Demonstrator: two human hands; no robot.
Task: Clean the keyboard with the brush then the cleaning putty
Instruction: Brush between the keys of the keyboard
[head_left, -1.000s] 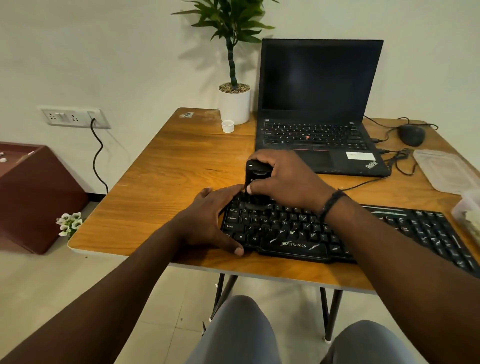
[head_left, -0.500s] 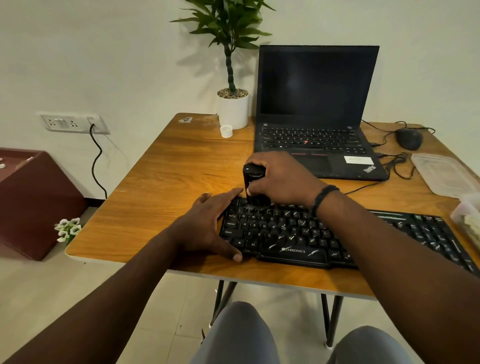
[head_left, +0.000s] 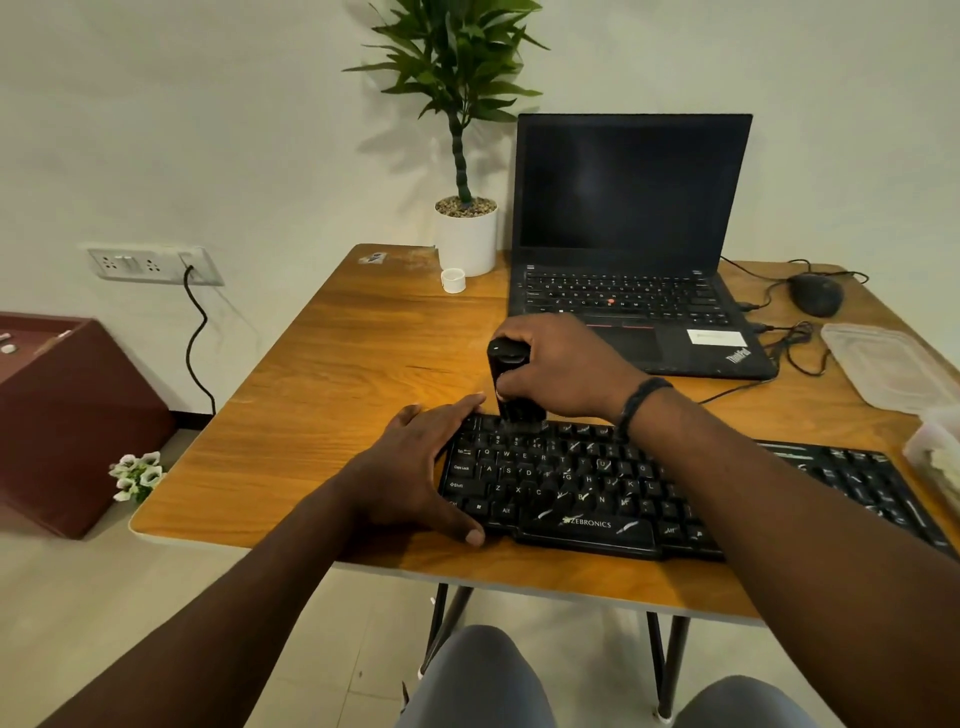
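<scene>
Gripping the black brush (head_left: 511, 382) upright in the right hand (head_left: 563, 369), bristles down at the keyboard (head_left: 597, 488)'s eleven o'clock; bracing its edge with flat left hand (head_left: 415, 467) against sliding.

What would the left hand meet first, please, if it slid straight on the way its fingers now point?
Probably the black brush held by the right hand: the left hand rests on the keyboard's left end, fingers pointing toward it. Depth is unclear.
</scene>
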